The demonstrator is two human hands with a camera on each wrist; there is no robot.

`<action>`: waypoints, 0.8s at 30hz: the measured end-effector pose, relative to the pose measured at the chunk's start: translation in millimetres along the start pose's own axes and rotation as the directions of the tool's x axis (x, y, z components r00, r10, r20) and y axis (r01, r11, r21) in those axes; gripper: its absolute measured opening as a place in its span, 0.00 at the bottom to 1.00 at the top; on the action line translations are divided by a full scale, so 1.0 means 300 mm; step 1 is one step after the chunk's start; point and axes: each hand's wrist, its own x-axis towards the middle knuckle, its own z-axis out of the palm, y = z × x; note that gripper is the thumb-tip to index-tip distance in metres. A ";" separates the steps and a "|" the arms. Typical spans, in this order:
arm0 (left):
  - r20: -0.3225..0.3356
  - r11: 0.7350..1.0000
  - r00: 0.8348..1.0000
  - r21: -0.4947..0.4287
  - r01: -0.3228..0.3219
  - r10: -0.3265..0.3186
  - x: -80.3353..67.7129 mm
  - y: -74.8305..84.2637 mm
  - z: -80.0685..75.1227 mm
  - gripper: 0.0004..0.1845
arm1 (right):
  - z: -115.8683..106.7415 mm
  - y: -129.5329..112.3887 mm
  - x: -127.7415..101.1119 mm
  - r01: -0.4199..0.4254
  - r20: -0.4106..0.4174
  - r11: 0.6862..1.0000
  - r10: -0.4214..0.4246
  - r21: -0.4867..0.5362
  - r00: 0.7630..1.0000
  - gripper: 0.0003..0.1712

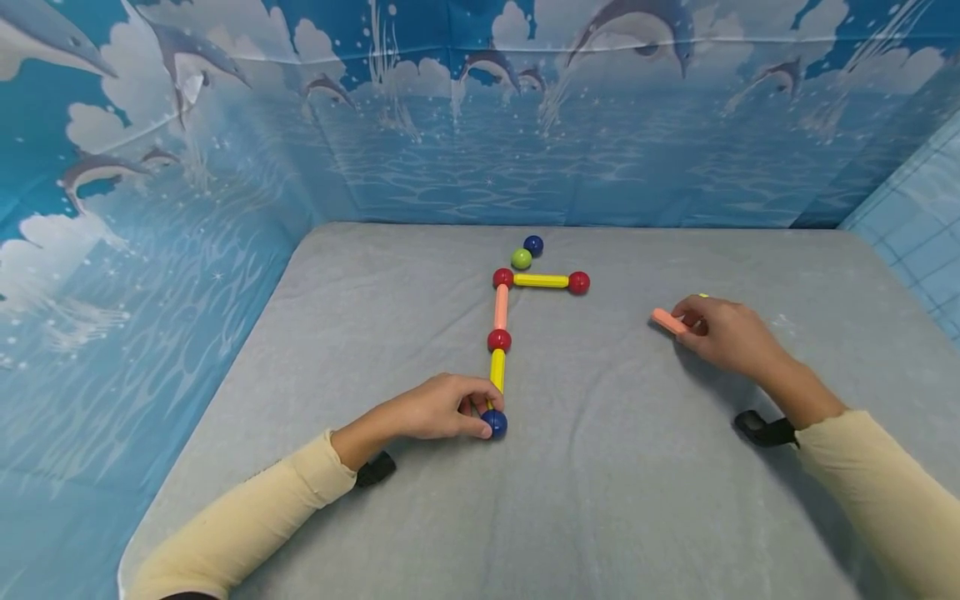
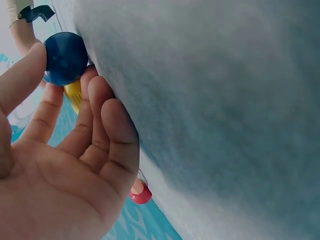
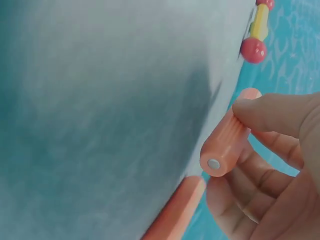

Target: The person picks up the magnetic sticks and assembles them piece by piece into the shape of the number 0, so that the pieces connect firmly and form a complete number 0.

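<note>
The left hand (image 1: 442,408) pinched the blue ball (image 1: 494,423) ending the rod chain; the right hand (image 1: 720,332) gripped an orange rod (image 1: 667,321), best brought end-on to that steadied ball.

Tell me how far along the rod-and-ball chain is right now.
Done: three rods and four balls joined, ending at the blue ball. In hand: the left hand steadies that ball; the right hand holds an orange rod. Left: loose green ball and dark blue ball.

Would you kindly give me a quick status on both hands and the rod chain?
Left hand pinching blue ball at chain's near end. Right hand holding orange rod, off the chain. Loose green ball beside far corner; nothing between.
</note>
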 end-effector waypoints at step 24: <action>0.016 1.000 1.000 0.013 -0.003 0.002 0.002 -0.004 -0.001 0.14 | 0.063 -0.294 -0.075 0.246 0.200 0.956 -0.275 0.160 0.940 0.18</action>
